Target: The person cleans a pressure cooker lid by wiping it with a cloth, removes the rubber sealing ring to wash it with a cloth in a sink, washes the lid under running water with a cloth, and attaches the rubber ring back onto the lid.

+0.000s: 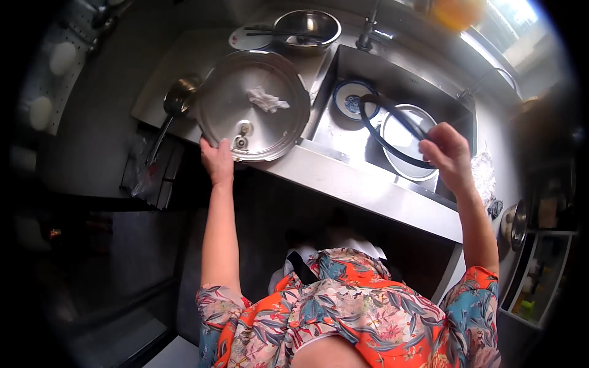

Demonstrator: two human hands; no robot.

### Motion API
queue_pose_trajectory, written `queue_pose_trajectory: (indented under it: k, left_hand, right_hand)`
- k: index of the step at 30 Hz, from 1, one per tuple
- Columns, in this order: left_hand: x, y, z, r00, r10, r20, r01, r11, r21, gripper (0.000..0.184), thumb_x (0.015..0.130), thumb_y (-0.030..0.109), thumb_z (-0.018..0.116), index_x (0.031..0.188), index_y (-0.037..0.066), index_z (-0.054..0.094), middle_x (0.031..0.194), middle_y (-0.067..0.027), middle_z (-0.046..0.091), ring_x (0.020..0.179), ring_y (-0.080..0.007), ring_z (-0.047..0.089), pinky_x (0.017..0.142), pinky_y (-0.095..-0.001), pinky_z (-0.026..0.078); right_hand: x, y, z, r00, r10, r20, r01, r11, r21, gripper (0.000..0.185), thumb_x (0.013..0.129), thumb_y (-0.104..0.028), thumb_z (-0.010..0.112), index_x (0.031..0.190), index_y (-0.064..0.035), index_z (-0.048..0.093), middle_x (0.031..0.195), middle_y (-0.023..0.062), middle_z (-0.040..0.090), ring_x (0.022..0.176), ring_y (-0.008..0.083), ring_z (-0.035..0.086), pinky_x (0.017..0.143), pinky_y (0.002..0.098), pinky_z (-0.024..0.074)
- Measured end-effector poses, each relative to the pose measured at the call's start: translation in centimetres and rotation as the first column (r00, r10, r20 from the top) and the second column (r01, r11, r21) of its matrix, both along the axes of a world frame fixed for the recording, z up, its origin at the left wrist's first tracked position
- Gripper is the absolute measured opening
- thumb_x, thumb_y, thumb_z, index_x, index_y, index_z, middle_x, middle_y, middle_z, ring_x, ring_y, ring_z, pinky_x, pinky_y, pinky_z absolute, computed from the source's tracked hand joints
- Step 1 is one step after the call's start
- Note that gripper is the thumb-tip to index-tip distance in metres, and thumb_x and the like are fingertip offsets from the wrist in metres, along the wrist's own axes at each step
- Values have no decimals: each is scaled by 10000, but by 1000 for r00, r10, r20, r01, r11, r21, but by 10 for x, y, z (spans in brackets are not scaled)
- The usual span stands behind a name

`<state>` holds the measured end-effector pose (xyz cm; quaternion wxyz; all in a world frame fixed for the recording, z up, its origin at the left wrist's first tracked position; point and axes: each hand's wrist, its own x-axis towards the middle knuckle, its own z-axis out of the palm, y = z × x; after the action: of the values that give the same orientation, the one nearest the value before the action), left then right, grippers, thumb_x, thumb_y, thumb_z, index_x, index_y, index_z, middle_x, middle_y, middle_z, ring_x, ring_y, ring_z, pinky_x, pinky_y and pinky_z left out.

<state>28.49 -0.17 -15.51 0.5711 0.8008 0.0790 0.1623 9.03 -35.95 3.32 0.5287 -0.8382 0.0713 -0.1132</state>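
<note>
My left hand grips the near edge of a large round metal lid, which lies with its inner side up on the counter left of the sink. A crumpled white cloth or tissue rests on the lid, and metal valve fittings show near its lower edge. Over the sink, my right hand holds a dark rubber ring that hangs down in a twisted loop. Beneath the ring, a round white-looking vessel stands in the sink, beside a blue-and-white dish.
A metal bowl and a plate with chopsticks stand behind the lid. A metal ladle lies at the left. The faucet rises behind the sink. Another metal bowl is at the right.
</note>
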Motion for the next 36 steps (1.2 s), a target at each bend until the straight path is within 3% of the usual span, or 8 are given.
queue_pose_trajectory:
  k: [4,8,12,18,23,28,32,36]
  left_hand:
    - [-16,20,14,982,-188,-21,178,956,-234,530,769,148,650,1205,-50,423,1077,-148,581,961,-209,556,851,-301,416]
    - [-26,50,11,997,-73,-26,64,964,-257,640,828,161,628,1310,-76,281,1190,-190,512,1061,-218,513,911,-296,387]
    - [-30,70,20,927,-38,-373,-75,956,-285,644,843,204,615,1328,-56,279,1251,-216,457,1080,-225,500,917,-301,390]
    - [-43,70,29,993,88,-72,-77,985,153,458,863,212,593,1228,-20,444,1049,-130,578,893,-187,572,738,-276,471]
    - [-88,-37,72,508,-768,-391,282,577,-767,484,868,293,583,1190,-28,416,814,-123,597,612,-183,632,440,-244,517]
    - [-81,-70,52,400,-768,-501,366,634,-681,534,794,52,585,1243,-95,334,798,-118,615,590,-185,630,435,-233,487]
    - [-77,-57,49,385,-758,-526,343,647,-681,377,792,-2,496,1157,-82,448,772,-122,610,551,-165,611,422,-218,471]
    - [-73,-56,56,396,-749,-531,354,658,-665,238,859,46,436,1050,-46,544,732,-100,594,467,-114,536,380,-208,414]
  right_hand:
    - [-17,25,-9,992,119,46,-88,900,-426,192,742,-48,703,786,-24,517,642,44,528,550,117,516,497,244,409]
    - [-23,45,-30,956,269,115,-176,843,-508,221,678,-53,724,741,-32,514,669,94,541,590,258,559,504,323,444]
    - [-25,64,-38,921,382,77,-267,763,-588,222,678,-93,707,700,-50,490,664,80,508,604,239,534,510,332,432]
    - [-27,80,-38,889,451,80,-319,734,-600,217,653,-93,696,694,-61,485,702,62,526,614,219,523,520,317,448]
    - [-26,99,-51,859,509,59,-373,700,-609,149,630,-129,627,703,-85,505,756,37,545,679,189,542,542,299,462]
    - [-22,120,-67,818,568,-96,-524,663,-535,155,652,-166,608,742,-81,515,767,48,544,745,210,557,590,317,465]
    - [0,109,-81,783,574,-241,-610,784,-115,226,740,-295,669,730,-75,616,712,100,582,710,285,568,641,377,471]
    - [69,92,-105,923,381,-49,-355,798,-487,342,720,-202,682,1033,-103,589,1001,36,594,958,243,520,785,391,408]
